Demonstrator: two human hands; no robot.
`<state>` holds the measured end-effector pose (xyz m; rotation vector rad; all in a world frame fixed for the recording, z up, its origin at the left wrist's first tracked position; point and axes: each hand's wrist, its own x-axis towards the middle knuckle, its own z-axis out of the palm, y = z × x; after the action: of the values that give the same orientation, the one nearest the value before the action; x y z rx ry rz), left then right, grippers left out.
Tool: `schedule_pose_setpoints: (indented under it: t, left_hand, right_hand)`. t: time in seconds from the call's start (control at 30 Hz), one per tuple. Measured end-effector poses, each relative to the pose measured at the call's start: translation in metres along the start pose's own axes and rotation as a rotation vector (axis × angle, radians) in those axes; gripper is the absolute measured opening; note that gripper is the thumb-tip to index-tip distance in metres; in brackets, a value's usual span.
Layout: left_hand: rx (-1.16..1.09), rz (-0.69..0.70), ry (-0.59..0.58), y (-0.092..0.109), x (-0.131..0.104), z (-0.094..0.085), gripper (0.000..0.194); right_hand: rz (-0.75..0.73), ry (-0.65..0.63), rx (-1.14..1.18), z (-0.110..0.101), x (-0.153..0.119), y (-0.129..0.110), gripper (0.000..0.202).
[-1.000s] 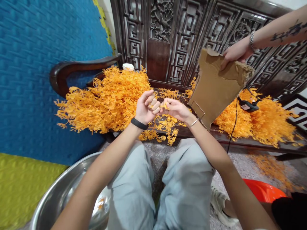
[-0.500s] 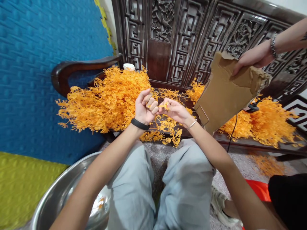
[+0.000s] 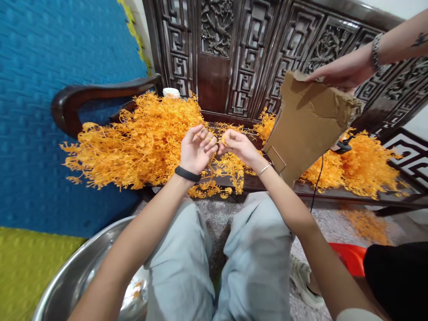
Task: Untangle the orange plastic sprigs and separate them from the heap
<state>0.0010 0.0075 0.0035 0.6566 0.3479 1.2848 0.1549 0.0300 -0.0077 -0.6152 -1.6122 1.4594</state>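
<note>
My left hand [image 3: 198, 149], with a black band at the wrist, is palm up with its fingers curled round part of a thin orange plastic sprig. Beside it, my right hand [image 3: 241, 146] pinches the orange plastic sprig [image 3: 222, 141] between thumb and fingers. The small ends inside both hands are mostly hidden. A large heap of branching orange plastic sprigs [image 3: 133, 142] lies left of my left hand on a dark wooden bench [image 3: 261, 182]. Loose orange pieces [image 3: 230, 167] are scattered below and behind my hands.
At right another person's hand [image 3: 347, 71] holds a torn cardboard piece [image 3: 304, 125] upright on the bench. More orange sprigs [image 3: 364, 165] lie beyond it. A metal basin [image 3: 50, 285] is by my left leg, a red plastic container [image 3: 351, 258] at lower right. A white cup [image 3: 171, 92] stands behind the heap.
My left fingers have loosened from a tight fist to a looser curl. The other person's hand has shifted along the cardboard's top edge. The view has moved slightly.
</note>
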Motion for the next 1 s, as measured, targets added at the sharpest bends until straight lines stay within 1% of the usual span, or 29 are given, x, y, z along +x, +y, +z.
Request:
schedule_pose_setpoints:
  t: [0.07,0.13,0.2,0.3,0.37,0.5,0.7,0.8,0.9,1.0]
  left_hand:
    - [0.038,0.007,0.035,-0.004,0.003,-0.003,0.024]
    - [0.127,0.035,0.092,-0.008,0.006,-0.007,0.012]
    - [0.251,0.053,0.132,-0.012,0.008,-0.01,0.015]
    - [0.403,0.002,0.138,-0.015,0.008,-0.012,0.022]
    - [0.457,-0.039,0.112,-0.015,0.008,-0.012,0.023]
    - [0.541,-0.067,0.035,-0.015,0.005,-0.01,0.028]
    - [0.617,-0.123,-0.032,-0.016,0.002,-0.009,0.032]
    - [0.645,-0.131,-0.048,-0.017,0.001,-0.007,0.033]
    - [0.736,-0.131,-0.076,-0.019,0.0,-0.006,0.028]
    - [0.764,-0.094,-0.106,-0.02,-0.001,-0.005,0.027]
  right_hand:
    - [-0.033,0.06,-0.136,-0.005,0.0,-0.002,0.035]
    - [-0.071,0.103,-0.254,-0.008,-0.001,-0.002,0.033]
    - [-0.094,0.129,-0.327,-0.009,-0.003,-0.003,0.032]
    - [-0.116,0.154,-0.402,-0.009,-0.005,-0.003,0.029]
    - [-0.135,0.167,-0.444,-0.01,-0.006,-0.004,0.027]
    - [-0.147,0.188,-0.473,-0.013,-0.007,-0.006,0.025]
    - [-0.094,0.16,-0.377,-0.014,-0.008,-0.006,0.027]
    - [-0.078,0.16,-0.364,-0.014,-0.008,-0.004,0.027]
    - [-0.076,0.146,-0.363,-0.015,-0.007,-0.004,0.028]
    - [-0.063,0.13,-0.334,-0.015,-0.008,-0.006,0.031]
